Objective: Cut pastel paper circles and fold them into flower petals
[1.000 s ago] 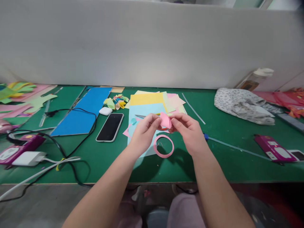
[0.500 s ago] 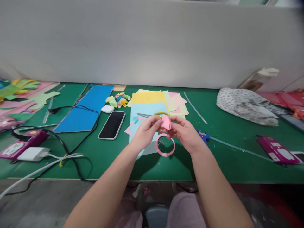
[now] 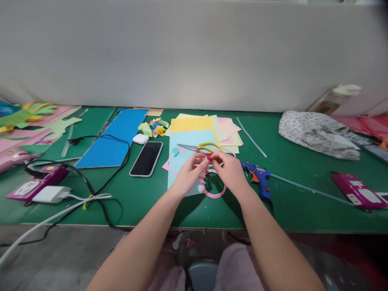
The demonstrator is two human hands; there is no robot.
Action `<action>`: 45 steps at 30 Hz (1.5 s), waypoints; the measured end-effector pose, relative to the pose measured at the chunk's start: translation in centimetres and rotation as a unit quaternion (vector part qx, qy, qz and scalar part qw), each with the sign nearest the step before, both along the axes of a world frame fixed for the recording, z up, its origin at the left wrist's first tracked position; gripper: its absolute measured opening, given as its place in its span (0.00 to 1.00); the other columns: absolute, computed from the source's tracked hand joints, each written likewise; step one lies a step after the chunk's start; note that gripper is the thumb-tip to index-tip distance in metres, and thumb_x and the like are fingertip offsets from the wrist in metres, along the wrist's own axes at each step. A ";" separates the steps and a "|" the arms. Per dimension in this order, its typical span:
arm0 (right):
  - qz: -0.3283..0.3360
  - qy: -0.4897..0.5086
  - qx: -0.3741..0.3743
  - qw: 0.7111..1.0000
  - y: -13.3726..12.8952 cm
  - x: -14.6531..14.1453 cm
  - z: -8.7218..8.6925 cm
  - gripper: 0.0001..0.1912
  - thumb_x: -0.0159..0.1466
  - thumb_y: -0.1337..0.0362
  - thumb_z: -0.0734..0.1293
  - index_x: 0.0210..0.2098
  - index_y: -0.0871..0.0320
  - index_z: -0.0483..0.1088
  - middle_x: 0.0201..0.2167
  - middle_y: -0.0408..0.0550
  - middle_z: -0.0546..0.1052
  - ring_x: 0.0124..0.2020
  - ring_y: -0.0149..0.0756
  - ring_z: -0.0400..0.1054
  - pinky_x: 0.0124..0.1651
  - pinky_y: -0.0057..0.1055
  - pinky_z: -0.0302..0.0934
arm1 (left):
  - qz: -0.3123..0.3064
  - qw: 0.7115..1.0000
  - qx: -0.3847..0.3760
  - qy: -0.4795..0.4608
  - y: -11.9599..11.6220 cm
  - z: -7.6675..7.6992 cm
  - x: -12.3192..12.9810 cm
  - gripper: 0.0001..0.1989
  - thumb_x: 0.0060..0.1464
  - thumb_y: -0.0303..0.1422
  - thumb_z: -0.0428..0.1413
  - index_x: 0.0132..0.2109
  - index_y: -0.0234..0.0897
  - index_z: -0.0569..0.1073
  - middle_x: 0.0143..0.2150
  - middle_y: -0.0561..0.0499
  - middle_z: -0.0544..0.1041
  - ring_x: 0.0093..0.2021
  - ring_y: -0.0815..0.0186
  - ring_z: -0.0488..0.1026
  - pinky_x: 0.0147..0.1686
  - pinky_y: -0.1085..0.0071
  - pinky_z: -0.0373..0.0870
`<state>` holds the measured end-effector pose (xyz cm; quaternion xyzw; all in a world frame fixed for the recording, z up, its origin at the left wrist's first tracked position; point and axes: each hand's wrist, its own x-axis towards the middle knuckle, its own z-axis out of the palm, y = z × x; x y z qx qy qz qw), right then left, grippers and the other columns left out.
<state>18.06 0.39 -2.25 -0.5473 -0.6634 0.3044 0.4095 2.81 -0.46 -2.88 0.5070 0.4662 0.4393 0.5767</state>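
Observation:
My left hand [image 3: 190, 171] and my right hand [image 3: 230, 169] meet above the paper stack, fingers closed and fingertips nearly touching. Between them is a small piece of pink paper [image 3: 209, 158], mostly hidden by the fingers. Just beyond the fingertips lie scissors [image 3: 210, 146] with yellow and red handles on a light blue sheet [image 3: 188, 139]. A pink paper ring [image 3: 214, 195] rests on the table below my hands, partly covered by them. Right of my right hand lies a blue glue gun [image 3: 260, 177] with an orange trigger.
On the left are a phone [image 3: 146, 159], a white case [image 3: 140, 139], small paper petals [image 3: 154, 127], a blue board [image 3: 106, 147] and a purple power strip [image 3: 39, 184] with tangled cables. Patterned cloth [image 3: 315, 135] and another purple power strip [image 3: 359, 190] lie right.
The folded pink paper, plainly visible before, is now mostly covered by my fingers. My right hand has turned and shifted left, so more of the glue gun shows.

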 end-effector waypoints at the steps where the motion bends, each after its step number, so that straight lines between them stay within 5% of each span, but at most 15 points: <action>1: -0.001 -0.016 0.007 1.000 0.0 -0.1 -0.2 0.05 0.58 0.68 0.65 0.32 0.54 0.73 0.33 0.47 0.78 0.32 0.41 0.70 0.40 0.39 0.60 | -0.004 1.000 -0.006 0.003 0.0 -0.2 0.1 0.19 0.52 0.46 0.58 0.45 0.37 0.68 0.37 0.50 0.73 0.34 0.68 0.74 0.33 0.71 0.71; 18: 0.034 0.091 -0.049 0.994 0.8 0.2 -0.5 0.07 0.61 0.60 0.64 0.33 0.55 0.70 0.30 0.46 0.78 0.32 0.38 0.73 0.35 0.34 0.67 | -0.067 0.997 -0.002 -0.036 0.4 0.0 -0.2 0.21 0.50 0.38 0.61 0.51 0.39 0.75 0.42 0.48 0.77 0.37 0.68 0.73 0.39 0.70 0.69; 25: 0.013 0.022 -0.002 1.000 0.2 -0.3 -0.1 0.04 0.58 0.65 0.65 0.29 0.54 0.72 0.30 0.45 0.78 0.31 0.40 0.72 0.38 0.38 0.63 | -0.036 0.997 -0.030 -0.056 0.2 0.0 0.2 0.16 0.51 0.39 0.60 0.46 0.36 0.77 0.43 0.46 0.77 0.39 0.66 0.74 0.41 0.69 0.71; 32: 0.010 0.032 0.002 0.999 0.2 -0.3 0.0 0.04 0.58 0.66 0.65 0.30 0.53 0.72 0.29 0.43 0.78 0.29 0.38 0.70 0.37 0.36 0.61 | -0.004 0.998 -0.029 -0.063 0.4 0.0 0.1 0.16 0.43 0.24 0.59 0.43 0.36 0.77 0.39 0.51 0.78 0.37 0.68 0.72 0.38 0.72 0.69; 37: 0.020 0.112 -0.040 0.993 0.4 -0.2 0.3 0.02 0.56 0.64 0.67 0.30 0.55 0.71 0.28 0.43 0.76 0.30 0.36 0.70 0.38 0.36 0.63 | 0.018 0.997 -0.026 -0.073 0.6 -0.4 -0.4 0.13 0.45 0.33 0.63 0.40 0.33 0.78 0.35 0.51 0.79 0.35 0.68 0.72 0.39 0.71 0.67; 45: 0.061 0.267 -0.141 0.951 0.6 -0.2 0.0 0.12 0.54 0.59 0.71 0.36 0.56 0.72 0.31 0.44 0.76 0.30 0.34 0.70 0.31 0.31 0.67 | 0.007 0.989 -0.066 -0.131 0.7 -0.5 -0.7 0.20 0.45 0.40 0.65 0.43 0.32 0.78 0.38 0.45 0.80 0.38 0.63 0.76 0.42 0.66 0.71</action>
